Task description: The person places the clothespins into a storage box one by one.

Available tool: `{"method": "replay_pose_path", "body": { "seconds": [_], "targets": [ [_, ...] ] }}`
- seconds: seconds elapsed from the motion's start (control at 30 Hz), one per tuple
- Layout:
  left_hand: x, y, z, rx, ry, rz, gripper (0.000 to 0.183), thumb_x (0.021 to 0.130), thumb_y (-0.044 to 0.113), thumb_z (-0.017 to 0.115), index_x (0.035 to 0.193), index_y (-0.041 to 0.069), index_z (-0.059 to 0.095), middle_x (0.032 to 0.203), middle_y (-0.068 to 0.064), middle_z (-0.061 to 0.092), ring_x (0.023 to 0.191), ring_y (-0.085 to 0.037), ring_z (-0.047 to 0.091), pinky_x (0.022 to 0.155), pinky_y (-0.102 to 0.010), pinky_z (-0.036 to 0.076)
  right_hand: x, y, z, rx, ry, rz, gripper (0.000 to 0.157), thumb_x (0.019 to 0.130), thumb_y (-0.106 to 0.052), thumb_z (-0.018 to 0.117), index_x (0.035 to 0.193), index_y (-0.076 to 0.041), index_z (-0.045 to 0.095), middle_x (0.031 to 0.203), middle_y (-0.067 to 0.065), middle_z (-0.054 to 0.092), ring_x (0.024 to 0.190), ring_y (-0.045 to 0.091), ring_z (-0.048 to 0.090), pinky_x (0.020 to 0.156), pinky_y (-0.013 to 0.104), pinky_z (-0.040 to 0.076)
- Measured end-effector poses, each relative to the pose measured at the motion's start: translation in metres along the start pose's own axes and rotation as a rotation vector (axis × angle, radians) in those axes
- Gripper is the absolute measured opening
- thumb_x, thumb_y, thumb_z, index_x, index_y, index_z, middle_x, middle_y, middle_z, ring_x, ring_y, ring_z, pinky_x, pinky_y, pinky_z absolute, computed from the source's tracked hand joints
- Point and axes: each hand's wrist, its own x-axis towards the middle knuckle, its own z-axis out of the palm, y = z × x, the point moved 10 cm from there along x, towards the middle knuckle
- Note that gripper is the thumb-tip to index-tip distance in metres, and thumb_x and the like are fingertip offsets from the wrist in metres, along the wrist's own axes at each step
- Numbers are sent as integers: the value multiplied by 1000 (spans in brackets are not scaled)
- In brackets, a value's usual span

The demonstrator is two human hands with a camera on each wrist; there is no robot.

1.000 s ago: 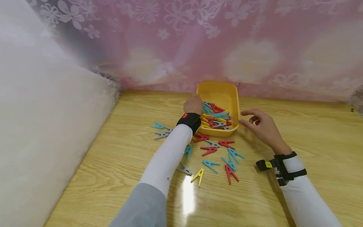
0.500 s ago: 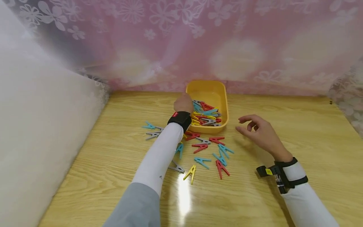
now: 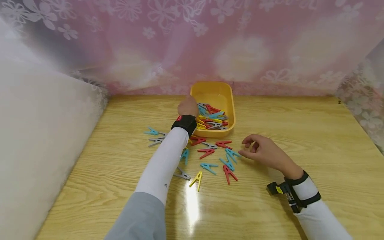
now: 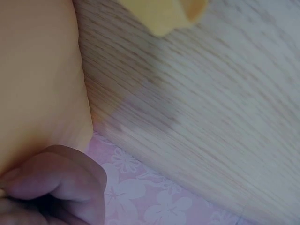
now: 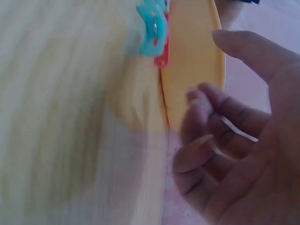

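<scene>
A yellow plastic basket (image 3: 213,91) stands against the back curtain, with red, blue, yellow and grey clothespins (image 3: 214,116) piled in its near half. My left hand (image 3: 188,107) grips its left rim; in the left wrist view the curled fingers (image 4: 61,180) lie against the basket's wall (image 4: 40,79), partly cut off. My right hand (image 3: 264,151) hovers right of the scattered pins, fingers loosely bent and holding nothing. Its fingertips are close to a blue clothespin (image 3: 232,154). From the right wrist, blue and red clothespins (image 5: 154,30) appear before the basket (image 5: 194,61).
Loose clothespins lie in front of the basket, among them a red one (image 3: 229,174), a yellow one (image 3: 196,181) and a grey one (image 3: 155,142). My left forearm (image 3: 162,163) hides some. A pink flowered curtain (image 3: 168,50) borders the wooden tabletop (image 3: 285,123).
My right hand has come away from the basket's right side and moved nearer, toward the loose blue clothespins. The left hand stays at the rim. The head view has shifted to the right.
</scene>
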Motion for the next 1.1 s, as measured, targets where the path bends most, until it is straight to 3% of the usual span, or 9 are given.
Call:
{"method": "replay_pose_path", "body": {
  "seconds": [0.43, 0.73, 0.9, 1.1],
  "targets": [
    [-1, -6, -6, -10, 11, -42, 38, 100, 26, 49, 131, 5, 48, 87, -7, 66, 73, -20, 65, 64, -33, 54, -2, -2, 33, -93, -120, 33, 40, 81, -42, 75, 99, -8, 60, 83, 0, 55, 67, 15, 48, 64, 32, 42],
    [-1, -4, -4, -31, 16, -45, 33, 101, 24, 47, 128, 6, 51, 89, -6, 67, 75, -18, 65, 65, -32, 53, -5, -1, 25, -148, -100, 43, 31, 85, -31, 72, 100, -5, 62, 80, -1, 57, 69, 13, 51, 62, 31, 43],
    [0, -5, -5, -29, 24, -35, 33, 100, 24, 48, 128, 6, 52, 88, -5, 67, 75, -18, 65, 63, -32, 53, -5, -2, 3, -93, -9, 9, 35, 88, -36, 69, 105, -5, 63, 85, 0, 60, 76, 15, 56, 64, 33, 46],
    [1, -1, -3, -33, 43, -12, 30, 101, 24, 47, 125, 7, 56, 89, -4, 68, 75, -18, 66, 64, -32, 53, 1, -10, -33, -64, 198, -38, 37, 89, -36, 68, 111, -7, 62, 89, 3, 61, 77, 18, 56, 60, 30, 46]
  ]
}}
